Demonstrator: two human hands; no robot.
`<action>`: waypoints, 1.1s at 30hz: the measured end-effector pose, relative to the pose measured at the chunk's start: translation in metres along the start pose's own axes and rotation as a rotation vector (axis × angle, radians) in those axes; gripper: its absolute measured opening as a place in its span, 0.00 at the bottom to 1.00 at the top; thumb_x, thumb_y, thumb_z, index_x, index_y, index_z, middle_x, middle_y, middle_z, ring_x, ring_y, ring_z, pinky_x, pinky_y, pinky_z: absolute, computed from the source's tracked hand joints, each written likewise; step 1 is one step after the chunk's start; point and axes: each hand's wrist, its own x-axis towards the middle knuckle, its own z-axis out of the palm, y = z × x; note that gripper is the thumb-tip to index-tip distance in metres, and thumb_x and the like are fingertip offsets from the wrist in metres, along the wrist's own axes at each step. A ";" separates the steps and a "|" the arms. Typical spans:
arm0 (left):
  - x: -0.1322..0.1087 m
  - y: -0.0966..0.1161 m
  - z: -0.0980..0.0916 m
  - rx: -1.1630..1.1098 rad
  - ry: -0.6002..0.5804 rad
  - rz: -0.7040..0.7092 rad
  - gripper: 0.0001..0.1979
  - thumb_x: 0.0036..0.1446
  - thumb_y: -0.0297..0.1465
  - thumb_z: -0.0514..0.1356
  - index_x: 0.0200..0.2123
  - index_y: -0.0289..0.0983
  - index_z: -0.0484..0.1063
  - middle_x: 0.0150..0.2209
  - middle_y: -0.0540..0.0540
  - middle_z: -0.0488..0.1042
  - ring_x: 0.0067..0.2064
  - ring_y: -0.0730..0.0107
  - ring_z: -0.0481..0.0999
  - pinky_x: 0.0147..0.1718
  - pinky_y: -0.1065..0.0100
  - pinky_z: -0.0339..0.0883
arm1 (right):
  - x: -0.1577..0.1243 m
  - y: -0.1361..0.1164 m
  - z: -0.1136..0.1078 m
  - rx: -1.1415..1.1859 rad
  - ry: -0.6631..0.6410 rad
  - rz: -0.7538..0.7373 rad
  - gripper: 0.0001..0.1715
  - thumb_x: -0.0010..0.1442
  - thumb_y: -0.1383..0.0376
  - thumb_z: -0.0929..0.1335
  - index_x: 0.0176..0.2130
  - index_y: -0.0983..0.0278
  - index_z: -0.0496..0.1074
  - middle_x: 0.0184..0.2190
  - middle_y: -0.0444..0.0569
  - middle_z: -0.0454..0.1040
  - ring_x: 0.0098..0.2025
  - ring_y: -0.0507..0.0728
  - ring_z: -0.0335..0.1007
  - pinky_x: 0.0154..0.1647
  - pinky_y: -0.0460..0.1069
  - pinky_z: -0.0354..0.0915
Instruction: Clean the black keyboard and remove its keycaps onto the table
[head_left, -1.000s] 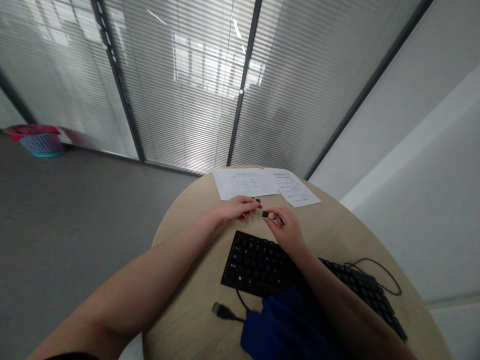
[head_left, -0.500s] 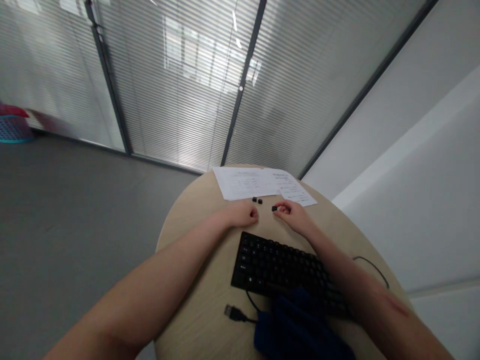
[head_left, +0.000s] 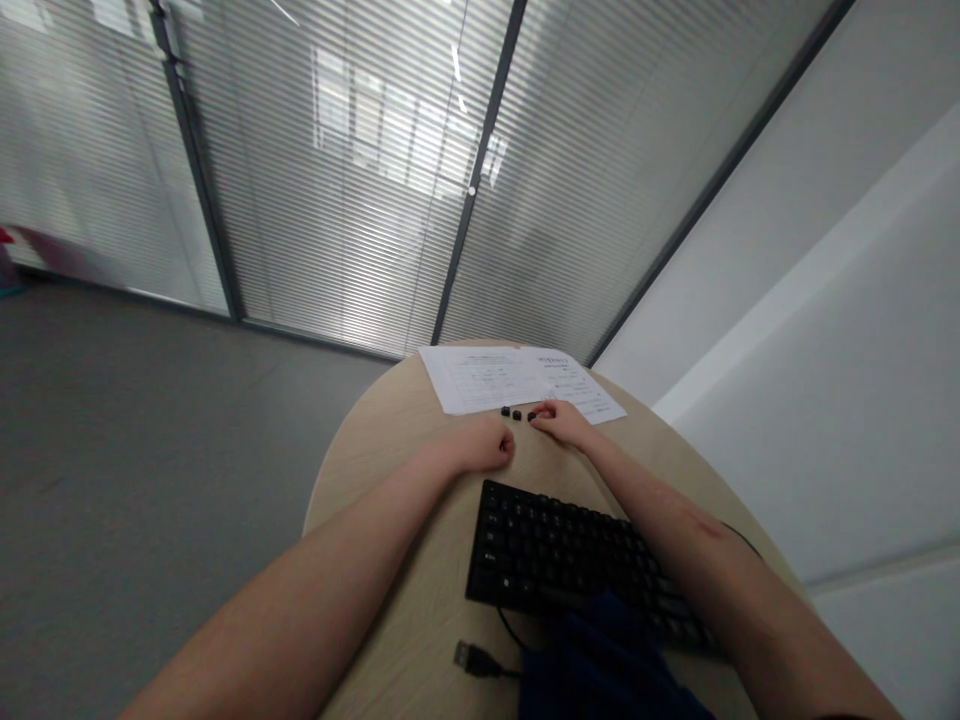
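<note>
My right hand point(head_left: 562, 421) pinches a small black keycap point(head_left: 532, 416) between thumb and fingertips, at the right end of a short row. Two more black keycaps, a left one point(head_left: 505, 411) and a middle one point(head_left: 517, 415), lie beside it on the table near the papers' edge. My left hand point(head_left: 486, 445) rests curled into a fist on the table just below the row; whatever may be inside it is hidden. Nearer to me lies a black keyboard point(head_left: 555, 545), partly covered by my right forearm and a dark blue cloth point(head_left: 607, 660).
Printed sheets point(head_left: 487, 380) lie at the far edge of the round wooden table point(head_left: 375, 440). A USB plug point(head_left: 476, 660) on a black cable lies at the front. Beyond the table stand a glass partition with blinds point(head_left: 360, 200) and a white wall point(head_left: 840, 350).
My right hand has moved left with the keycap, bringing it down beside the other two. My left hand remains closed in about the same place. The view has shifted slightly.
</note>
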 end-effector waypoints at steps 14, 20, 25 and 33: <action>-0.001 -0.003 -0.001 -0.017 -0.006 -0.009 0.08 0.47 0.26 0.59 0.28 0.40 0.80 0.26 0.47 0.76 0.27 0.66 0.70 0.30 0.68 0.61 | 0.003 -0.002 0.002 0.043 0.017 -0.040 0.18 0.50 0.65 0.74 0.43 0.66 0.78 0.25 0.44 0.74 0.28 0.53 0.67 0.33 0.48 0.60; 0.001 -0.003 -0.001 -0.047 0.007 -0.028 0.06 0.46 0.25 0.60 0.25 0.39 0.78 0.24 0.48 0.74 0.26 0.69 0.67 0.28 0.68 0.58 | -0.007 -0.005 -0.014 0.144 0.139 -0.013 0.27 0.52 0.60 0.72 0.51 0.67 0.74 0.22 0.41 0.69 0.25 0.52 0.62 0.29 0.47 0.58; 0.001 -0.003 -0.001 -0.074 -0.015 -0.023 0.06 0.48 0.25 0.60 0.26 0.38 0.78 0.24 0.48 0.74 0.26 0.69 0.67 0.28 0.67 0.56 | -0.040 -0.012 -0.048 0.315 0.247 0.035 0.29 0.64 0.49 0.59 0.46 0.67 0.75 0.27 0.47 0.70 0.25 0.52 0.62 0.25 0.47 0.61; 0.005 -0.005 0.003 -0.057 -0.028 0.009 0.08 0.55 0.32 0.60 0.26 0.38 0.77 0.23 0.49 0.72 0.25 0.70 0.65 0.29 0.66 0.54 | -0.138 -0.036 -0.080 0.858 0.222 -0.031 0.34 0.64 0.40 0.59 0.34 0.64 0.76 0.14 0.39 0.55 0.17 0.52 0.57 0.25 0.51 0.69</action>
